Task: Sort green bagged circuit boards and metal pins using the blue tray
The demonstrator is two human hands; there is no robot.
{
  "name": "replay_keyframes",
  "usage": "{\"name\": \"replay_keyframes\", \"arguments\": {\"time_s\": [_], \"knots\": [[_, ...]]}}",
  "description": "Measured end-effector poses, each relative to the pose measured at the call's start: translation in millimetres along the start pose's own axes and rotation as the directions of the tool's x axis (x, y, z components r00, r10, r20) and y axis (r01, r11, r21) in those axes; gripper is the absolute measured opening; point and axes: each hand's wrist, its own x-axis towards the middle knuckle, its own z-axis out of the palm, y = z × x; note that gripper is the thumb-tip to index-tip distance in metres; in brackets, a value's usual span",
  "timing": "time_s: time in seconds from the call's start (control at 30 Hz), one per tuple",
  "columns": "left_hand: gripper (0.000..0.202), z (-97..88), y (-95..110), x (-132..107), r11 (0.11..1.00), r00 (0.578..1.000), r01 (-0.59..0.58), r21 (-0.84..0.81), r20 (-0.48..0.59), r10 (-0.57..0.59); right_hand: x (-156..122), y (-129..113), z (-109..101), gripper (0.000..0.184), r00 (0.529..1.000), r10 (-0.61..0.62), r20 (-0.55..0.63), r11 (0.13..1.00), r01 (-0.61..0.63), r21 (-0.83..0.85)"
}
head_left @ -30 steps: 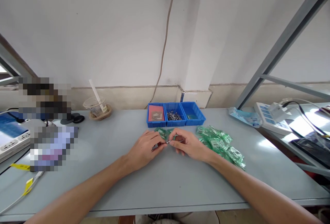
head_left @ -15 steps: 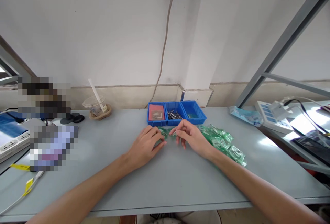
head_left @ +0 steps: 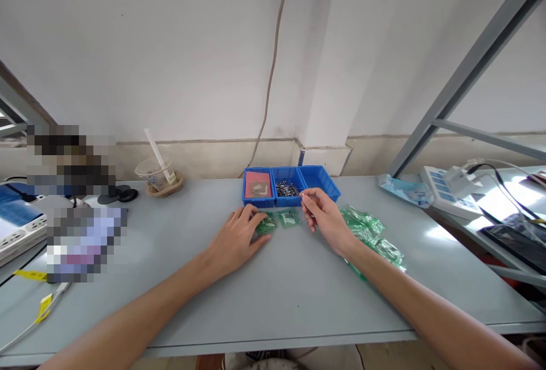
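My left hand (head_left: 239, 237) rests on the grey table (head_left: 273, 302), its fingers curled onto a small green packet (head_left: 267, 225). A second green packet (head_left: 289, 217) lies just to its right. Raised near the blue three-part tray (head_left: 319, 179), my right hand (head_left: 324, 215) pinches something tiny I cannot make out. The tray's middle bin holds small dark metal parts (head_left: 287, 190); its left bin holds a pink sheet (head_left: 257, 185).
A heap of green packets (head_left: 371, 236) lies under my right forearm. A plastic cup with a straw (head_left: 157, 174) stands at the back left. Power strips and cables lie at the far left and on the right bench (head_left: 469, 188). A cable (head_left: 268, 86) hangs down the wall.
My hands have parted. The right hand moved from the left hand up and away to the blue tray. The left hand stayed low on the green packet.
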Motion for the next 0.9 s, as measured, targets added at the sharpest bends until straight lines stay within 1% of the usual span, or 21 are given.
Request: {"name": "replay_keyframes", "arguments": {"time_s": [0.13,0.27,0.43,0.53,0.7,0.8,0.9], "knots": [[0.026,-1.9,0.2,1.2,0.999,1.0,0.003,-0.036,-0.003,-0.003,1.2,2.3,-1.5,0.033,0.999,-0.051,-0.004,0.998,0.05,-0.033],[0.022,-3.7,0.7,2.5,0.999,1.0,-0.002,-0.052,0.025,0.003,2.5,3.3,-1.8,0.036,0.998,-0.07,0.0,0.996,0.07,-0.061],[0.033,-3.2,-0.1,3.6,0.999,1.0,-0.01,0.035,0.023,0.009,2.9,5.1,-2.4,0.034,0.998,-0.069,-0.003,0.994,0.068,-0.087],[0.036,-2.9,-0.3,4.3,0.999,1.0,-0.017,0.047,0.02,0.016,3.0,7.3,-3.0,0.033,0.998,-0.066,-0.006,0.994,0.065,-0.089],[0.034,-3.7,-0.2,5.2,1.0,0.999,0.009,-0.003,-0.039,-0.009,3.6,9.0,-3.3,0.032,0.997,-0.08,-0.011,0.993,0.079,-0.089],[0.029,-5.1,-1.2,5.7,0.998,0.996,0.022,-0.058,-0.088,-0.027,3.7,8.0,-3.8,0.031,0.996,-0.084,-0.013,0.992,0.082,-0.098],[0.023,-7.5,-2.9,6.8,0.995,0.988,0.064,-0.082,-0.136,-0.075,3.4,6.8,-4.6,0.03,0.996,-0.088,-0.023,0.991,0.085,-0.102]]}}
